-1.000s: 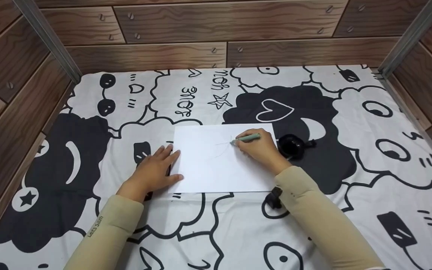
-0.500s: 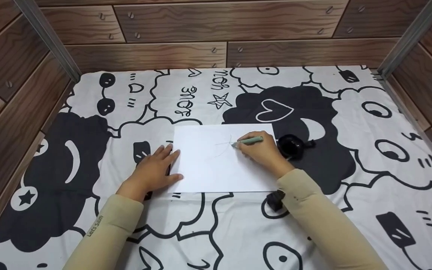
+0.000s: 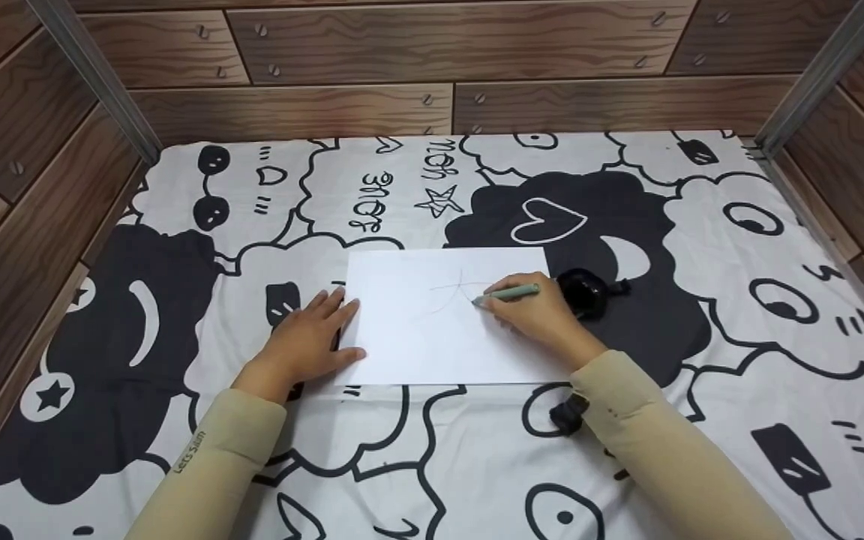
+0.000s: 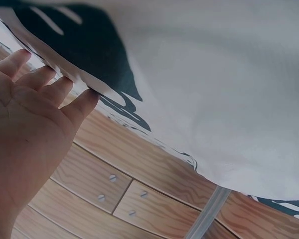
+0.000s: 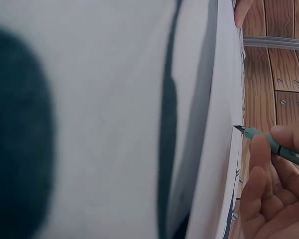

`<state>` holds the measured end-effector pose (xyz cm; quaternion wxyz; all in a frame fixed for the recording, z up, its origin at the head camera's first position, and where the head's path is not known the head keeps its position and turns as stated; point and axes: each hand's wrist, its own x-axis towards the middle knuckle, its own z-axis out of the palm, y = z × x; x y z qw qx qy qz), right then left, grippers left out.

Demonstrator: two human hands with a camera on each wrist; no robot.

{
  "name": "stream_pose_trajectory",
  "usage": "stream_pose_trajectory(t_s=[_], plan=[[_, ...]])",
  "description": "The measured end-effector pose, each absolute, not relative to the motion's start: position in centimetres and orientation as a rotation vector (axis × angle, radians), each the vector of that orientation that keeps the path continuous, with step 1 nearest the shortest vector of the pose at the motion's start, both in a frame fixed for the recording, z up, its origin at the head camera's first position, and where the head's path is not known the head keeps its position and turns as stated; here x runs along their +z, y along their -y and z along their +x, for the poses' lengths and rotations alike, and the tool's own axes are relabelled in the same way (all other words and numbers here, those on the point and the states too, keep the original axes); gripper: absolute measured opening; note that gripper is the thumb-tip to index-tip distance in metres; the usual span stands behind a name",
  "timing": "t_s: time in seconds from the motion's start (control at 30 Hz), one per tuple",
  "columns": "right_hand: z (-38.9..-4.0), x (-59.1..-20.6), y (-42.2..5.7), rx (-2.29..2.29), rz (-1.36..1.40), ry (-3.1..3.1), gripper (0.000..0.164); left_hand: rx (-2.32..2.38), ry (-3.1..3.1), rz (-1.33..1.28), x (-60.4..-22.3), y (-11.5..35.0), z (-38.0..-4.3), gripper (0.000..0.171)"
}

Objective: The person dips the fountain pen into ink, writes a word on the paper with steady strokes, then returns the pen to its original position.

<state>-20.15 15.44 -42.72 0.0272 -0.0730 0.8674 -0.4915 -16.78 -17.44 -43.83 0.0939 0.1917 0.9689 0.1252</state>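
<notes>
Now the pen (image 3: pixel 514 293), pinched in my R fingers (image 3: pixel 507 281), has slid toward the worktop (image 3: pixel 372 480)'s near R corner, tip on the paper (image 3: pixel 417 345) mid-worktop; prob. adding another stroke. L fingers (image 3: pixel 345 312) spread at paper's L edge.

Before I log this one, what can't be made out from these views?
Paper beneath the right hand: head view, covered by that hand.
Rear end of the pen: right wrist view, cut off by the right edge.
Part of the left hand: left wrist view, cut off by the left edge.
What the black object is: head view, too dark.
</notes>
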Motion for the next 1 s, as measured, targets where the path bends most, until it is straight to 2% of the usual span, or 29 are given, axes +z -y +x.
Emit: stream_pose_trajectory(t_s=[1.0], plan=[[-18.6,-42.5,-18.1,-1.418,-0.290,-2.717,0.011,0.366,-2.869,0.560,-43.8,17.4,-16.8,0.076]])
